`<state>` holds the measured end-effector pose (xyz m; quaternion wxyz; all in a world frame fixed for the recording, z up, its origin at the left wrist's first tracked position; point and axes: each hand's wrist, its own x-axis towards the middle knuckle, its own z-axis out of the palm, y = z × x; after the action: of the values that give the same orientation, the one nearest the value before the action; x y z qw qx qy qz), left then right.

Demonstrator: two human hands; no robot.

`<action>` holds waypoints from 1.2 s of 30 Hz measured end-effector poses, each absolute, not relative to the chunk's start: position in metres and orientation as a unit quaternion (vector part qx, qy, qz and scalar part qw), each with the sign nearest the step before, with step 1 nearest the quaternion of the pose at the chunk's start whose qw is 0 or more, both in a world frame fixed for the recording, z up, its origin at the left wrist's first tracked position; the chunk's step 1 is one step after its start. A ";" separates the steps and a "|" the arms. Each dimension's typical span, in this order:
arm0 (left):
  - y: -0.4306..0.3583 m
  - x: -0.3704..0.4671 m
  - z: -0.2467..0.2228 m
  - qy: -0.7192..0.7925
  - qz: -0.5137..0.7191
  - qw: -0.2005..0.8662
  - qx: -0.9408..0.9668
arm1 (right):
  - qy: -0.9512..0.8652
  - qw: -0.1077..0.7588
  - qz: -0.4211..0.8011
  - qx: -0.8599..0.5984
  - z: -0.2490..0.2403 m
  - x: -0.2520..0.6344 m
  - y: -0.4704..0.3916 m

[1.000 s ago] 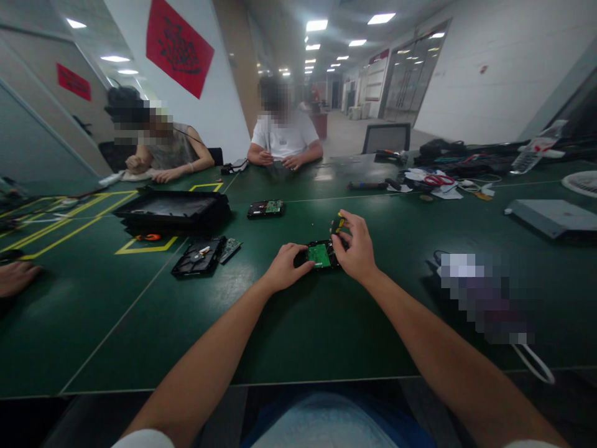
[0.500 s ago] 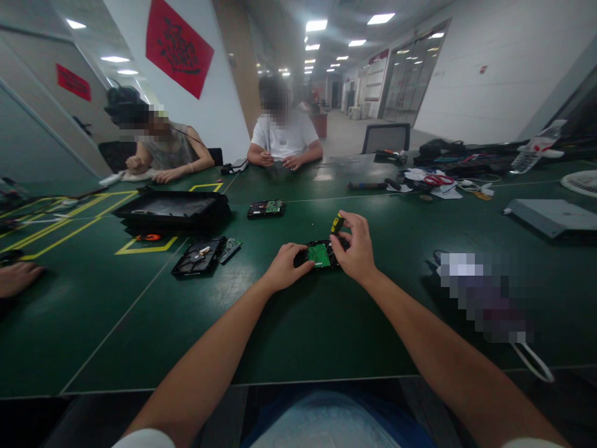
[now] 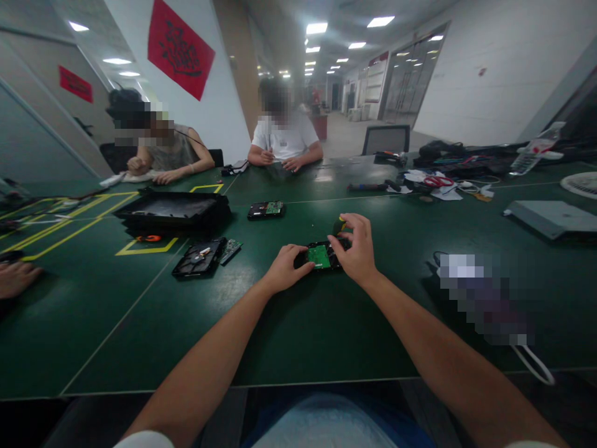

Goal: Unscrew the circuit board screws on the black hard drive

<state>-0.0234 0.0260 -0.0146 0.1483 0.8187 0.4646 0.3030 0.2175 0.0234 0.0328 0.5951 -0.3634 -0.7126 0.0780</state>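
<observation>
A hard drive [image 3: 319, 256] with a green circuit board facing up lies flat on the green table in front of me. My left hand [image 3: 288, 267] is closed on its left end, with the thumb along the near edge. Over the drive's right end, my right hand [image 3: 358, 250] pinches a small screwdriver [image 3: 338, 225] by its dark and yellow handle, held roughly upright. The fingers hide its shaft, so I cannot tell whether the tip touches a screw.
Left of the drive lie an opened drive casing [image 3: 198, 258] and a loose circuit board [image 3: 230, 251]. Beyond are another hard drive [image 3: 265, 210] and a black tray [image 3: 172, 208]. A grey box [image 3: 553, 218] stands right. Two people sit across; another person's hand [image 3: 18, 278] rests far left.
The screwdriver handle has turned in my right fingers, and less of its yellow shows. My left hand and the hard drive have stayed in place.
</observation>
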 end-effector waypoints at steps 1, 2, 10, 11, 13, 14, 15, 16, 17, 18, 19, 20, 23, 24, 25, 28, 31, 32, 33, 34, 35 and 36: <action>0.026 -0.024 -0.015 0.464 0.303 0.148 0.819 | -0.713 0.594 0.077 -0.364 0.033 0.218 0.023; 0.026 -0.024 -0.014 0.464 0.303 0.148 0.820 | -0.714 0.593 0.077 -0.365 0.033 0.218 0.023; 0.026 -0.024 -0.015 0.462 0.306 0.149 0.819 | -0.719 0.590 0.086 -0.358 0.032 0.217 0.022; 0.026 -0.024 -0.015 0.463 0.305 0.150 0.818 | -0.719 0.589 0.084 -0.359 0.032 0.217 0.022; 0.025 -0.024 -0.014 0.465 0.304 0.152 0.817 | -0.720 0.587 0.079 -0.362 0.033 0.218 0.023; 0.025 -0.024 -0.014 0.466 0.303 0.153 0.817 | -0.721 0.585 0.077 -0.363 0.033 0.218 0.023; 0.025 -0.024 -0.014 0.467 0.303 0.153 0.817 | -0.723 0.583 0.076 -0.363 0.033 0.218 0.023; 0.025 -0.023 -0.013 0.466 0.303 0.152 0.817 | -0.725 0.581 0.076 -0.362 0.033 0.218 0.023; 0.025 -0.023 -0.013 0.465 0.303 0.151 0.818 | -0.727 0.579 0.077 -0.361 0.033 0.218 0.023; 0.024 -0.023 -0.013 0.464 0.304 0.151 0.818 | -0.728 0.579 0.077 -0.360 0.032 0.218 0.023; 0.024 -0.023 -0.012 0.463 0.305 0.151 0.819 | -0.728 0.579 0.076 -0.360 0.032 0.218 0.023; 0.024 -0.023 -0.012 0.462 0.305 0.151 0.819 | -0.727 0.580 0.074 -0.361 0.032 0.218 0.023; 0.025 -0.023 -0.013 0.463 0.306 0.151 0.818 | -0.722 0.582 0.067 -0.368 0.032 0.218 0.023; 0.025 -0.024 -0.013 0.463 0.306 0.150 0.818 | -0.721 0.583 0.067 -0.369 0.032 0.218 0.023; 0.025 -0.024 -0.013 0.463 0.305 0.149 0.819 | -0.721 0.584 0.068 -0.367 0.032 0.218 0.023; 0.025 -0.024 -0.013 0.464 0.300 0.148 0.820 | -0.723 0.586 0.071 -0.359 0.031 0.218 0.025; 0.025 -0.024 -0.013 0.464 0.301 0.147 0.820 | -0.725 0.582 0.063 -0.363 0.030 0.218 0.026; 0.025 -0.024 -0.013 0.464 0.302 0.148 0.820 | -0.724 0.581 0.058 -0.367 0.030 0.219 0.026; 0.025 -0.023 -0.013 0.463 0.303 0.148 0.820 | -0.723 0.580 0.051 -0.371 0.030 0.219 0.026; 0.025 -0.023 -0.013 0.462 0.303 0.149 0.820 | -0.722 0.580 0.045 -0.374 0.031 0.219 0.026; 0.025 -0.023 -0.013 0.462 0.303 0.150 0.819 | -0.721 0.580 0.041 -0.376 0.031 0.219 0.025; 0.025 -0.023 -0.013 0.463 0.304 0.151 0.819 | -0.721 0.581 0.040 -0.375 0.032 0.218 0.025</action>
<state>-0.0234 0.0250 -0.0129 0.1506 0.8192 0.4627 0.3037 0.2184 0.0248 0.0316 0.5811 -0.3753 -0.7210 0.0403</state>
